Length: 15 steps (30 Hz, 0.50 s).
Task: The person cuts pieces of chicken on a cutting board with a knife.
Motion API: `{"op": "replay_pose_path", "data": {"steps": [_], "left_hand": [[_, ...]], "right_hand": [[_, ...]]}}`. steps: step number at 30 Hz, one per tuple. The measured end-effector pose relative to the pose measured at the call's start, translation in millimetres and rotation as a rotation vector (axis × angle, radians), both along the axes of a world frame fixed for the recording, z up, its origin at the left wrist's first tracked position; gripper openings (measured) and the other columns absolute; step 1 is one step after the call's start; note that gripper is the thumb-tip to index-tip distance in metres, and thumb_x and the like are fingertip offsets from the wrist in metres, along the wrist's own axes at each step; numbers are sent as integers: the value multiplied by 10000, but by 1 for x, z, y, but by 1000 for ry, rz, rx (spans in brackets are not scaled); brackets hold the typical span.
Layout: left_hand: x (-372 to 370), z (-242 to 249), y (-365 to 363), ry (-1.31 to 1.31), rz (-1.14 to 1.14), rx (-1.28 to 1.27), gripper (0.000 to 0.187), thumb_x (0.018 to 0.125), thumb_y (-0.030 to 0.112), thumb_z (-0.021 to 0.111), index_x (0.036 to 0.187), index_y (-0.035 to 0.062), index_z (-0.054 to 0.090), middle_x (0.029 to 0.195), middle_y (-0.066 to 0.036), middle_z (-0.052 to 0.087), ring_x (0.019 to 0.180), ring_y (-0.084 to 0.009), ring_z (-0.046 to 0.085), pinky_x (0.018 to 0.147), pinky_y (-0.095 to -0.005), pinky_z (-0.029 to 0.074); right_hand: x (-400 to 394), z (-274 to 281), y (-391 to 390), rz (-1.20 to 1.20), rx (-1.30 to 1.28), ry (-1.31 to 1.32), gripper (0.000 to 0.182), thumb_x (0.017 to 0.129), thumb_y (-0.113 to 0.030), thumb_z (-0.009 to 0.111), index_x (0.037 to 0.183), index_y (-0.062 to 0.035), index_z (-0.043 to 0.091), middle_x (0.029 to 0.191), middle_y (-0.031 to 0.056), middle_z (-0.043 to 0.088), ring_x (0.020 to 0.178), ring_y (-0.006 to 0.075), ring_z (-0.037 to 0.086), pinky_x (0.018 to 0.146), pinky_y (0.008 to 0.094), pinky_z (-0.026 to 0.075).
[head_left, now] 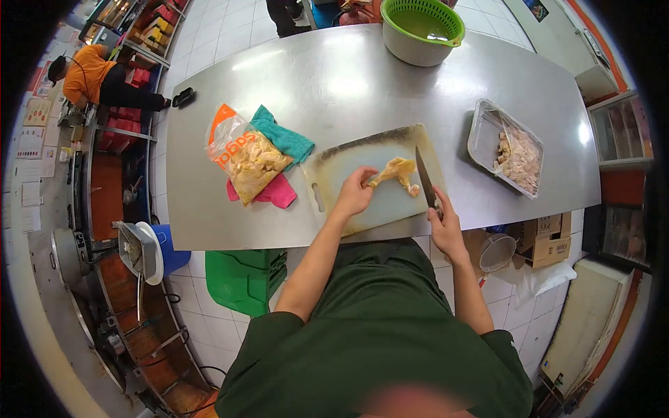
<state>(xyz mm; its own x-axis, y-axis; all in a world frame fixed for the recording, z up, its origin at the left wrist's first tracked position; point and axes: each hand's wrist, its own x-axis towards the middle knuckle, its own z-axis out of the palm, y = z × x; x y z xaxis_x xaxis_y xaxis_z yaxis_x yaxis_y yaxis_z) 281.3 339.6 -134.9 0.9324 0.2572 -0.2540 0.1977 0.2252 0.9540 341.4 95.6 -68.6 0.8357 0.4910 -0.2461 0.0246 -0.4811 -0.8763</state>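
Note:
On a worn white cutting board (362, 216) lies a yellowish piece of raw chicken (397, 171), with a small scrap at its right end. My left hand (356, 191) pinches the chicken's left end between thumb and fingers. In my right hand (445, 221) is a knife (424, 177), gripped by its handle, its blade pointing away from me beside the chicken's right side. Left of the board, a clear and orange plastic bag (252, 161) of yellowish pieces rests on a pink cloth (277, 193) and a teal cloth (284, 136).
A clear-covered tray (481, 143) of pale meat pieces stands on the steel table (327, 90) to the right. A grey bowl with a green colander (424, 28) sits at the far edge. A green bin (237, 282) stands below. A person in orange (89, 73) is at the left shelves.

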Motion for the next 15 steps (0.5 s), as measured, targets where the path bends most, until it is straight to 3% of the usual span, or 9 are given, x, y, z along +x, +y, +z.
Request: {"op": "replay_pose_path", "data": {"steps": [2, 3, 5, 7, 8, 10, 15], "left_hand": [[-8, -5, 1, 176, -10, 472, 356, 776, -57, 573, 1124, 18, 580, 1118, -150, 626, 1085, -245, 587, 907, -325, 479], [-10, -5, -1, 176, -16, 475, 356, 776, -57, 573, 1124, 18, 580, 1118, -150, 626, 1085, -245, 587, 907, -325, 479], [-13, -7, -5, 71, 70, 797, 296, 770, 31, 632, 1066, 48, 636, 1005, -126, 645, 981, -274, 605, 837, -351, 496], [-8, 3, -11, 30, 59, 930, 249, 763, 68, 648, 1012, 71, 661, 944, -110, 641, 932, -284, 604, 807, -374, 498], [-7, 5, -13, -10, 53, 1061, 203, 755, 104, 665, 958, 95, 686, 883, -94, 637, 884, -294, 603, 777, -396, 500], [-10, -14, -6, 2, 21, 1021, 155, 755, 125, 671, 907, 106, 694, 868, -94, 632, 866, -293, 605, 769, -390, 500], [-36, -10, 19, 88, -152, 1040, 78, 743, 172, 691, 798, 117, 692, 868, -59, 634, 873, -273, 594, 743, -400, 496]], "right_hand": [[-4, 10, 4, 81, -80, 52, 542, 906, -40, 498, 1424, -162, 398, 1068, 268, 615, 725, 304, 586, 750, 356, 487], [-9, 13, 8, 163, -160, 110, 541, 906, -47, 500, 1425, -162, 396, 1072, 281, 611, 769, 334, 605, 779, 376, 490], [-21, -4, 16, 205, -162, 35, 539, 906, -58, 502, 1423, -167, 396, 1090, 287, 605, 830, 373, 604, 805, 411, 482], [-29, -24, 24, 225, -103, -47, 528, 910, -87, 502, 1419, -177, 395, 1092, 293, 599, 972, 461, 566, 849, 507, 445], [-30, -23, 26, 225, -103, -48, 528, 910, -87, 502, 1419, -177, 395, 1092, 293, 599, 972, 461, 566, 849, 507, 445], [-28, -20, 29, 263, -281, -72, 522, 911, -90, 498, 1417, -174, 398, 1064, 281, 619, 984, 449, 587, 844, 468, 467], [-26, -22, 14, 254, -340, -111, 526, 913, -109, 493, 1423, -190, 396, 1077, 268, 619, 975, 445, 588, 831, 481, 476]]}}
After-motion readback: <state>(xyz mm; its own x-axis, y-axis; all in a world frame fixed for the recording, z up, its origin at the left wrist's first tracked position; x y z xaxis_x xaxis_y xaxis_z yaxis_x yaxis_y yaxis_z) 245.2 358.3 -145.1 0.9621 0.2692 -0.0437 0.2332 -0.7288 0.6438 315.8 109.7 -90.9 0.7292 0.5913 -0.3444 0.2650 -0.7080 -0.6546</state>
